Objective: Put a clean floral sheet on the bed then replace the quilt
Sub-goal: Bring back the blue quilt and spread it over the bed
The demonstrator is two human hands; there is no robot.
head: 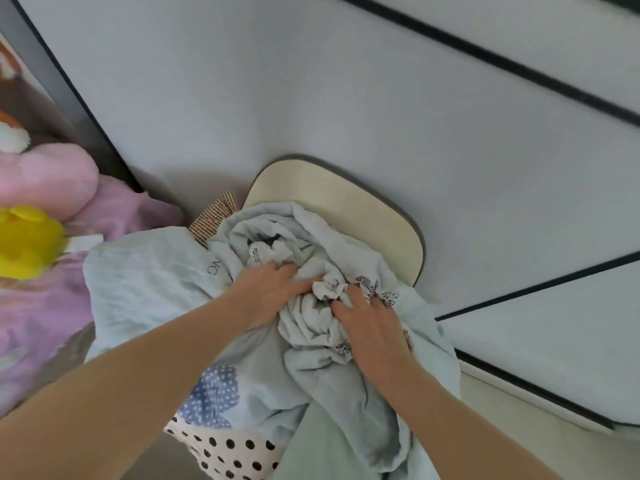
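Sheet: a pale blue-grey sheet (332, 327) with small dark floral sprigs is lying bunched in a crumpled heap, sitting on top of a cream seat with a dark rim and spilling over its near edge.
Left hand: the left hand (268, 292) is digging into the heap from the left, its fingers curling into the folds and gripping the cloth.
Right hand: the right hand (370, 327) is pressing into the heap from the right, its fingers bending around a twisted knot of the sheet and clutching it; the two hands are sitting close together, just beside each other.
Seat: the cream seat (363, 209) is standing against a white panelled wall (346, 98) crossed by dark lines.
Under the heap: a cloth with a blue dotted patch (211, 396) and a pink one with black polka dots (228, 452) are showing below the sheet, near the left forearm.
Beside the seat: a brown checked fabric (214, 216) is peeking out at the sheet's left edge.
Far left: pink bedding (41, 306) is lying heaped, with a pink plush toy (52, 178) and a yellow one (24, 240) resting on it, blurred.
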